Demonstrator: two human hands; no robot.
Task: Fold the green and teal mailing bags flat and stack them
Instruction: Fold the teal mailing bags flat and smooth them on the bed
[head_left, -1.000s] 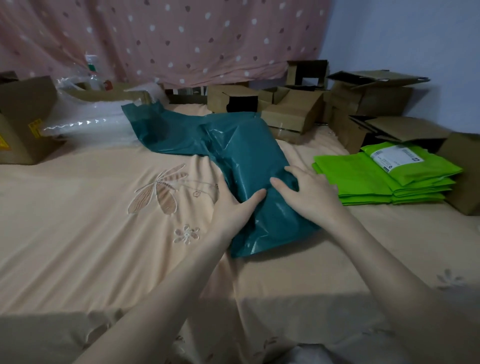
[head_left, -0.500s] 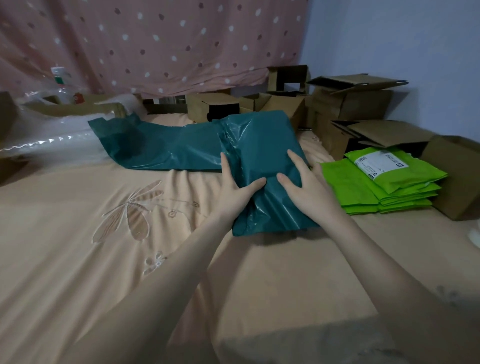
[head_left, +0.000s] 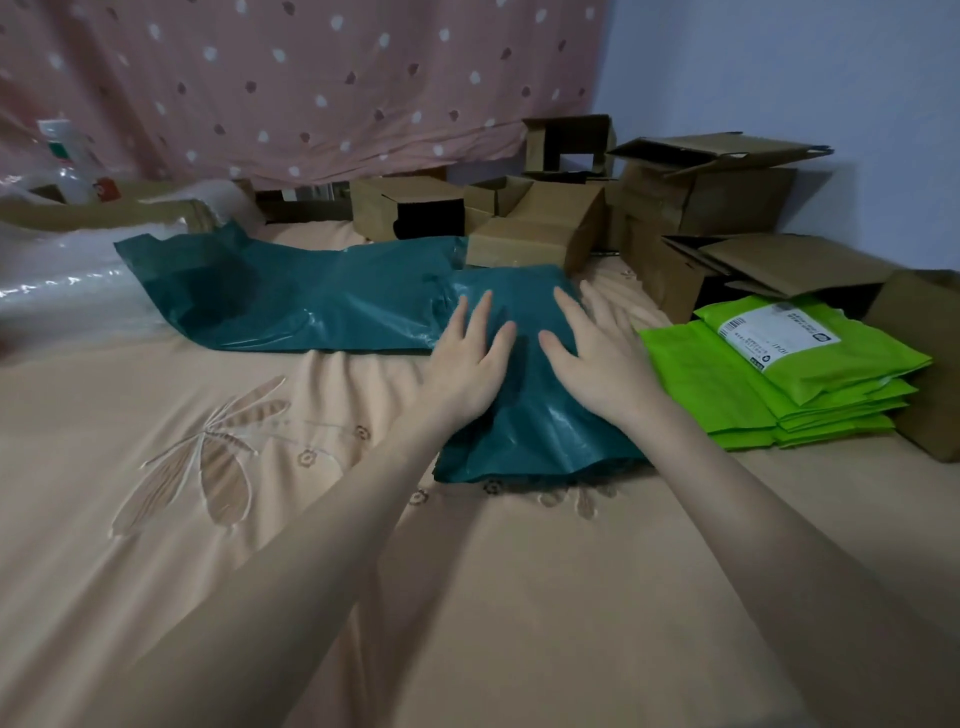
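Observation:
A folded teal mailing bag (head_left: 540, 436) lies on the peach bedsheet in the middle of the view. My left hand (head_left: 467, 364) rests flat on its left part with the fingers spread. My right hand (head_left: 597, 358) presses flat on its right part, fingers straight. Behind and to the left, another teal bag (head_left: 291, 296) lies spread out and wrinkled. To the right sits a stack of folded bright green mailing bags (head_left: 727, 395); the top one carries a white shipping label (head_left: 774, 335).
Several open cardboard boxes (head_left: 706, 197) crowd the back and right edge of the bed. Clear bubble wrap (head_left: 67, 280) lies at the far left. A pink dotted curtain (head_left: 291, 83) hangs behind. The peach sheet (head_left: 208, 519) has embroidered leaves.
Both hands let go of the folded teal bag's edge and now lie flat on top of it. The bag has been laid down flat on the sheet.

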